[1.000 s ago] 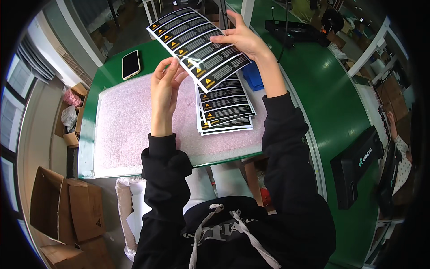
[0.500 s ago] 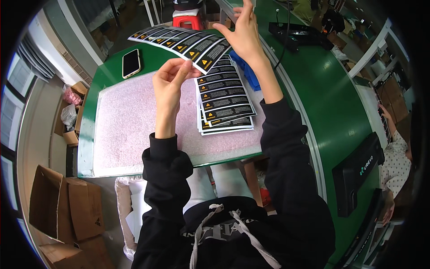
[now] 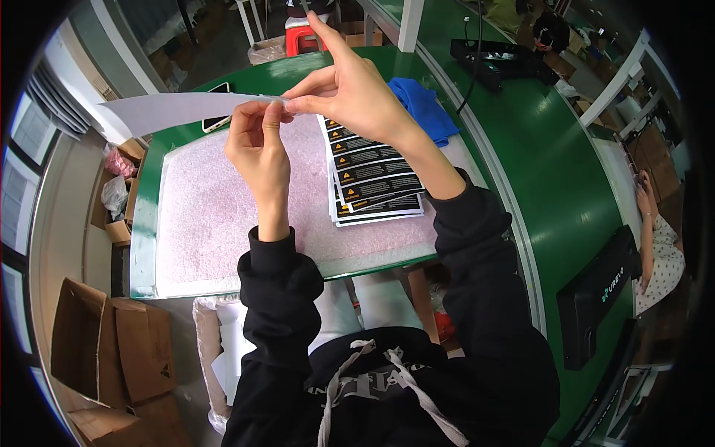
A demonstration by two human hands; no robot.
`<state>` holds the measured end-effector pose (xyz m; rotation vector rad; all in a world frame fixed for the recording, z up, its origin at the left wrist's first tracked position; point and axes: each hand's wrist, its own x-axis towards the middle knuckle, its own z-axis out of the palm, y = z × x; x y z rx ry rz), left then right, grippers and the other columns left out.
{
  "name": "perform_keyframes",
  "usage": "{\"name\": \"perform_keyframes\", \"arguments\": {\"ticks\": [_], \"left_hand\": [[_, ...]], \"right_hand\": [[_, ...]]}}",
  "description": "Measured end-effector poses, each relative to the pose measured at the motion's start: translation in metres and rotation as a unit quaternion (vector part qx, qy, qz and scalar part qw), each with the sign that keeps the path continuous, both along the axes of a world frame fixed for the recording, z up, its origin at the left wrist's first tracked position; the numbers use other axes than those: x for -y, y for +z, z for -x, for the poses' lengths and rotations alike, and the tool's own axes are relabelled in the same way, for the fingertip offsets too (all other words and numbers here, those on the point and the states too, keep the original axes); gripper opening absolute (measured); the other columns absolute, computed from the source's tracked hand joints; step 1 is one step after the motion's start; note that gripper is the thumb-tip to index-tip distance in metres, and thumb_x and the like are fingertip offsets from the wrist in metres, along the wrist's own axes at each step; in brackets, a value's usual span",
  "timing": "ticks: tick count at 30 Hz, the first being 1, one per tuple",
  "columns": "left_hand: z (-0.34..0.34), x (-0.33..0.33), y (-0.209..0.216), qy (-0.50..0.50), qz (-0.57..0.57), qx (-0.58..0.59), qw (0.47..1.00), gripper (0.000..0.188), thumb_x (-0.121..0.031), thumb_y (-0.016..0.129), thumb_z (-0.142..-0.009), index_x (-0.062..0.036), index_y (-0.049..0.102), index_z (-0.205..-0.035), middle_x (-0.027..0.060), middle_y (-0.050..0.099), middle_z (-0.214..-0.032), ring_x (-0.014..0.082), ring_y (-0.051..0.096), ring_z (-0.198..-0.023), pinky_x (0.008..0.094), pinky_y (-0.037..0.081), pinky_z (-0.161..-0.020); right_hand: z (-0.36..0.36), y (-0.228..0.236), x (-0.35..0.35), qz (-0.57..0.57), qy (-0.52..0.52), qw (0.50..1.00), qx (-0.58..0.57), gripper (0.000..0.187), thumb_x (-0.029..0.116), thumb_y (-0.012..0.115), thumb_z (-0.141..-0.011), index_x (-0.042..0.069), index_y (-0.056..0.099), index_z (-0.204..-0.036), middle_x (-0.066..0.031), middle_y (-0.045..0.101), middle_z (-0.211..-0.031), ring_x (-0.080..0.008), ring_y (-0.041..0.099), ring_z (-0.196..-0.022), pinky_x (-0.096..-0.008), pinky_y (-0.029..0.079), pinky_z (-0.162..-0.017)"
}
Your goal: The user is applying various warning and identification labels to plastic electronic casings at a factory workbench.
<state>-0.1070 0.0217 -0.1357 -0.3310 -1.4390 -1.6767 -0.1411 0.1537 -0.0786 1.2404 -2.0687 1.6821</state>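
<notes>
A sheet of labels (image 3: 171, 112) is raised above the bench, its pale side showing and its far end curving out to the left. My left hand (image 3: 259, 149) pinches its right end between thumb and fingers. At that same end, the thumb and fingertips of my right hand (image 3: 357, 97) are closed on the edge, with the index finger pointing up. Below my right hand lies a stack of label sheets (image 3: 376, 175), black strips with yellow triangles, slightly fanned. The stack rests on a pinkish foam mat (image 3: 212, 190). A blue cloth (image 3: 424, 108) is beside it, beyond my right wrist.
A phone (image 3: 216, 124) lies behind the raised sheet, partly covered. To the right runs a green conveyor (image 3: 551, 171) with black devices (image 3: 599, 298) on it. Cardboard boxes (image 3: 112, 343) stand on the floor at left. Another person (image 3: 659, 253) works at far right.
The label sheet has swung left and turned from its printed face to its pale side. My right hand has come down and left to the sheet's end, beside my left fingertips.
</notes>
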Motion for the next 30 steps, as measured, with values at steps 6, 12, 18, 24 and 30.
{"name": "perform_keyframes", "arguments": {"ticks": [6, 12, 18, 24, 30], "left_hand": [[0.0, 0.001, 0.001, -0.003, -0.003, 0.02, 1.0, 0.007, -0.004, 0.059, -0.089, 0.0026, 0.056, -0.087, 0.0052, 0.061, -0.077, 0.0113, 0.061, -0.07, 0.021, 0.047, -0.067], [0.002, 0.002, 0.0, -0.008, 0.001, 0.015, 1.0, 0.007, -0.004, 0.058, -0.09, 0.0014, 0.055, -0.087, 0.0055, 0.062, -0.079, 0.0106, 0.06, -0.073, 0.0214, 0.047, -0.068], [0.003, 0.0, 0.002, -0.068, -0.042, 0.019, 0.997, 0.006, -0.004, 0.056, -0.091, -0.0005, 0.053, -0.088, 0.0041, 0.06, -0.08, 0.0089, 0.057, -0.076, 0.0219, 0.045, -0.072], [-0.008, 0.014, -0.01, -0.24, -0.088, 0.24, 0.937, 0.013, -0.014, 0.054, -0.092, -0.0015, 0.053, -0.088, 0.0029, 0.057, -0.079, 0.0099, 0.055, -0.073, 0.0239, 0.045, -0.073], [-0.015, 0.015, -0.039, -0.327, -0.021, 0.426, 0.843, 0.014, -0.017, 0.052, -0.092, -0.003, 0.056, -0.093, 0.0019, 0.056, -0.074, 0.0117, 0.054, -0.07, 0.0249, 0.045, -0.072]], "right_hand": [[-0.015, 0.003, 0.004, -0.117, -0.074, 0.975, -0.173, 0.095, 0.001, 0.066, -0.078, 0.004, 0.0, -0.146, -0.0153, 0.067, -0.074, -0.0242, 0.068, -0.069, -0.0307, 0.054, -0.068], [-0.003, -0.002, 0.008, 0.011, -0.016, 0.989, -0.144, 0.094, 0.001, 0.068, -0.077, 0.007, 0.005, -0.145, -0.0148, 0.067, -0.075, -0.0249, 0.068, -0.067, -0.0311, 0.053, -0.064], [0.005, 0.007, -0.001, 0.039, -0.029, 0.999, -0.014, 0.094, -0.001, 0.068, -0.079, 0.01, 0.004, -0.146, -0.0122, 0.065, -0.082, -0.016, 0.064, -0.071, -0.0259, 0.052, -0.066], [0.076, 0.015, -0.073, 0.173, -0.135, 0.976, -0.019, 0.093, -0.007, 0.065, -0.078, 0.011, 0.005, -0.147, -0.0118, 0.065, -0.079, -0.0143, 0.064, -0.069, -0.0246, 0.052, -0.065], [0.071, 0.041, -0.151, 0.217, -0.304, 0.923, -0.096, 0.091, -0.009, 0.064, -0.078, 0.011, 0.009, -0.147, -0.0115, 0.066, -0.081, -0.0153, 0.064, -0.071, -0.0243, 0.051, -0.066]]}}
